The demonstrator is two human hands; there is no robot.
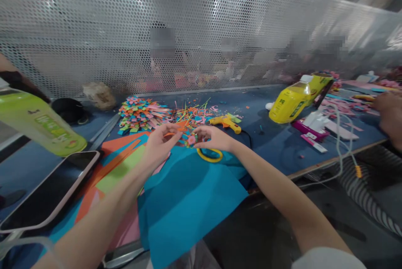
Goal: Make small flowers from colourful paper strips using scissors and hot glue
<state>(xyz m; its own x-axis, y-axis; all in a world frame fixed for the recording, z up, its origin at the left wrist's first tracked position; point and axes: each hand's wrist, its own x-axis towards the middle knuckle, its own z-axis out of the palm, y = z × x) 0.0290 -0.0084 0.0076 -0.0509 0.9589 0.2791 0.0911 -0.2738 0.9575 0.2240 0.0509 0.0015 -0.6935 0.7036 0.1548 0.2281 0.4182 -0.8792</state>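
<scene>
My right hand [211, 136] has its fingers closed on a small multicoloured paper piece [191, 139] with a pink middle. Beside it on the left, my left hand [163, 139] is curled with thumb and fingertips near the piece; whether it holds any of it is too small to tell. Below both hands spreads a large blue paper sheet [188, 202]. The yellow scissor handle [210, 155] lies under my right hand. Orange, green and pink sheets are under my left forearm. A yellow glue gun [226, 123] rests just beyond my right hand.
A heap of fringed paper [138, 114] and scraps [194, 113] lie behind the hands. At left are a phone [53, 189] and green bottle [40, 120]; at right, a yellow bottle [290, 101], a white cable and a person's hand [391, 114]. A perforated metal panel [194, 22] stands behind.
</scene>
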